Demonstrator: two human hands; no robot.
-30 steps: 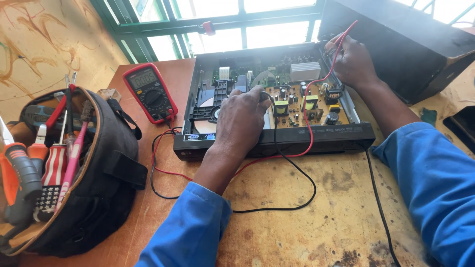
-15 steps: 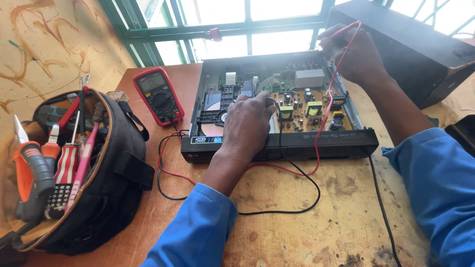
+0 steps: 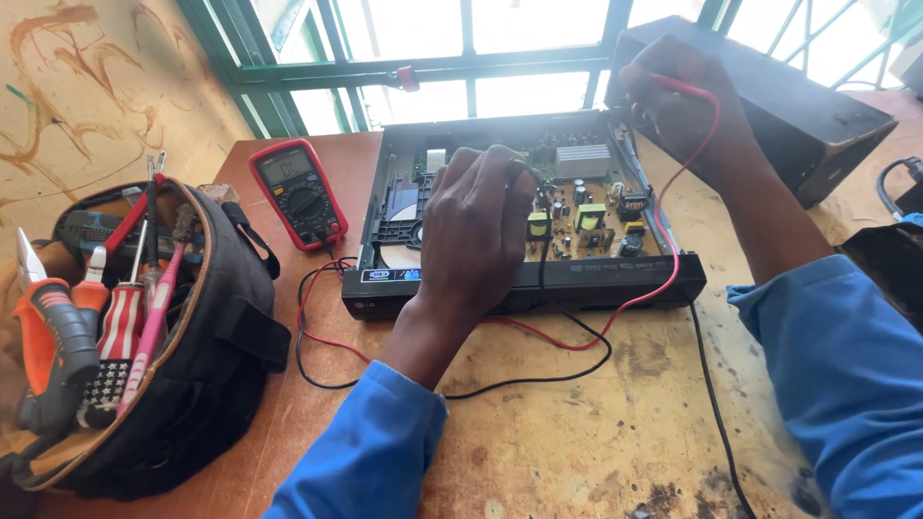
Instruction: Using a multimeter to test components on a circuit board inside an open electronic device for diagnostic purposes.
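An opened black disc player (image 3: pixel 481 279), flat and rectangular with its tan circuit board (image 3: pixel 586 226) exposed, is set on the worn wooden desk (image 3: pixel 596 432). The left hand (image 3: pixel 476 231) is held over the board, fingers closed on a black probe (image 3: pixel 540 192); the right hand (image 3: pixel 678 96) is pinched on a red probe (image 3: pixel 687 88) at the rear corner. A red multimeter (image 3: pixel 298 192) and a black fabric tool bag (image 3: pixel 207 336) are placed to the left.

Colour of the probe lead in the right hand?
Red: the probe lead runs from the right hand; head view.
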